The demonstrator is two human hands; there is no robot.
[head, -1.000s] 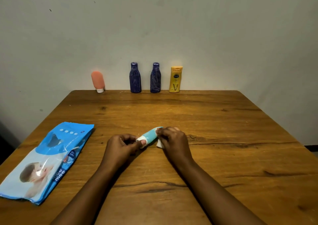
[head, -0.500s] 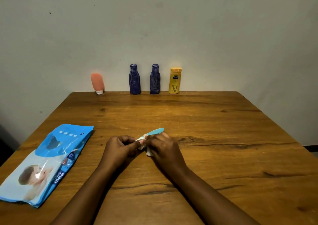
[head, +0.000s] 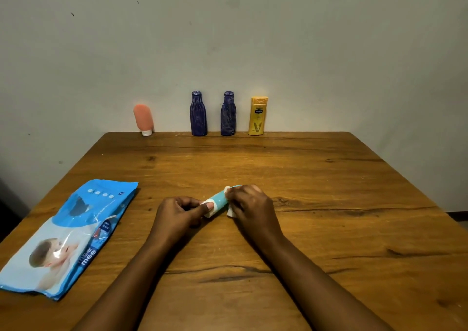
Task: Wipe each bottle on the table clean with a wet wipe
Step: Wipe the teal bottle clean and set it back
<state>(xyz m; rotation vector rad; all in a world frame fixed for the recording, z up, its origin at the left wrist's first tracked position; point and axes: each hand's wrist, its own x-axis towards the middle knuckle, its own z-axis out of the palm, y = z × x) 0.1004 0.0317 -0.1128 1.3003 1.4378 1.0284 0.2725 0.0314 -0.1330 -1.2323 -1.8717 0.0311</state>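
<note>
1. Broadly, the wooden table (head: 329,204) fills the lower view. Its far edge runs along the wall (head: 253,39), and its left and right edges slant outward toward the camera. A wide stretch of wood lies between the hands and the far edge, and more lies to the right of the right forearm.
2. Along that far edge stand four containers, each apart from the next. From left to right they are a pink tube (head: 143,119), a dark blue bottle (head: 198,114), a second dark blue bottle (head: 228,114) and a yellow bottle (head: 257,116).
3. A wipes pack (head: 71,234) lies flat near the left edge, well apart from the left hand.
4. The wood is brown with dark grain streaks and knots. The pack is glossy blue film that catches glare. The pink tube is rounded and rests on its white cap, leaning slightly left. The blue bottles are narrow-necked, and the yellow one is flat-sided with a label.
5. The teal bottle (head: 219,200) is small and cylindrical with a white end. It sits at mid-table between the two hands, slanting up to the right.
6. The left hand (head: 177,214) pinches the white end, with its thumb on top and its fingers curled beneath.
7. The right hand (head: 253,204) is curled over the upper end and presses a white wet wipe (head: 231,211) against the bottle. Both forearms reach in from the near edge.
</note>
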